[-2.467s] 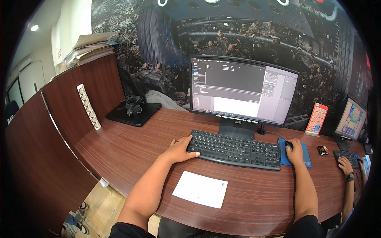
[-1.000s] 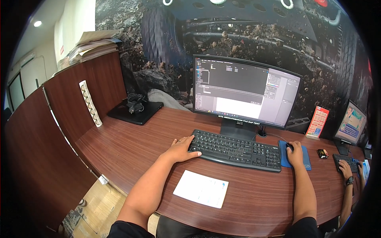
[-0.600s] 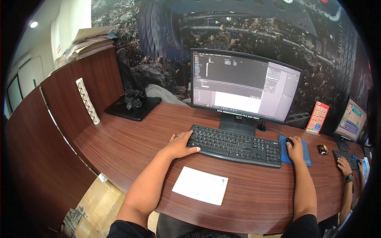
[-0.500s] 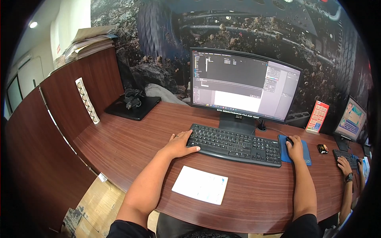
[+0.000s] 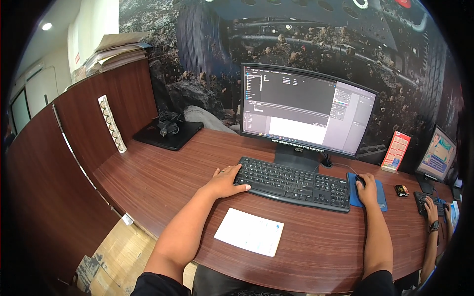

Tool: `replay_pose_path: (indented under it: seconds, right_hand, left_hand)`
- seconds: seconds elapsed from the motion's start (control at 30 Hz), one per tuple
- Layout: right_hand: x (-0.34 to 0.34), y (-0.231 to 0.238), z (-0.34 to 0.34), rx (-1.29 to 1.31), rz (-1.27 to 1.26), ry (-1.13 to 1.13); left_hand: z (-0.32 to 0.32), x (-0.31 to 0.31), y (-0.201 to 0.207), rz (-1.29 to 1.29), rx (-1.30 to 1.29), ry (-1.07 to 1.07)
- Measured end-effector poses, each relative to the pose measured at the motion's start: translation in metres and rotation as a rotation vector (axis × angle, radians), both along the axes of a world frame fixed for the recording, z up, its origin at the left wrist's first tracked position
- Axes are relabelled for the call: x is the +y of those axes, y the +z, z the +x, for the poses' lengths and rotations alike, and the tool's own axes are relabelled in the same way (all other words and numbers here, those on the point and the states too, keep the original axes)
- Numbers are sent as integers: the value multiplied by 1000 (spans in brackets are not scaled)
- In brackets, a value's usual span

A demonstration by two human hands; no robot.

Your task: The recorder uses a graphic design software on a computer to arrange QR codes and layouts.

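Observation:
My left hand [image 5: 224, 182] rests at the left end of a black keyboard [image 5: 291, 185]. Its fingers are stretched along the keyboard's edge, thumb apart, and it holds nothing. On a blue mouse pad [image 5: 381, 197] my right hand [image 5: 367, 190] is curled over a dark computer mouse [image 5: 360, 181], mostly hidden under the palm. Behind the keyboard stands a monitor [image 5: 306, 111] showing a dark file window over a pale page. A white sheet or booklet [image 5: 249, 232] lies on the desk between my forearms.
The brown wooden desk [image 5: 163, 192] holds a closed black laptop [image 5: 170, 138] with a coiled cable at the back left. A power strip [image 5: 112, 123] leans on the partition. To the right are a red-white calendar [image 5: 396, 152], a small box [image 5: 402, 191] and a co-worker's hand [image 5: 431, 209] by another keyboard.
The view has shifted slightly. My hands stay on the keyboard and mouse. On the right, the co-worker's hand has moved a little over the other keyboard.

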State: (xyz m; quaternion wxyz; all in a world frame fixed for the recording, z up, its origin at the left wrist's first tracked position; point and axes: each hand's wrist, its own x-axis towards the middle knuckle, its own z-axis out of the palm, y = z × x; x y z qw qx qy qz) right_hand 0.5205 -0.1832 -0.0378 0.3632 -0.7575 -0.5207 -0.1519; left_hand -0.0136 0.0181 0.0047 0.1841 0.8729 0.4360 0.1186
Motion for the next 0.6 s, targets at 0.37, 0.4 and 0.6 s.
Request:
replay_pose_path:
  seconds: [0.37,0.4,0.6]
  right_hand:
    - [1,-1,0,5,-6,4]
    - [1,-1,1,6,-9,7]
    - [1,-3,2,-14,9,9]
  left_hand:
    - [-1,1,-2,9,5,4]
    - [-1,2,-3,9,4,4]
    - [0,1,-1,3,12,8]
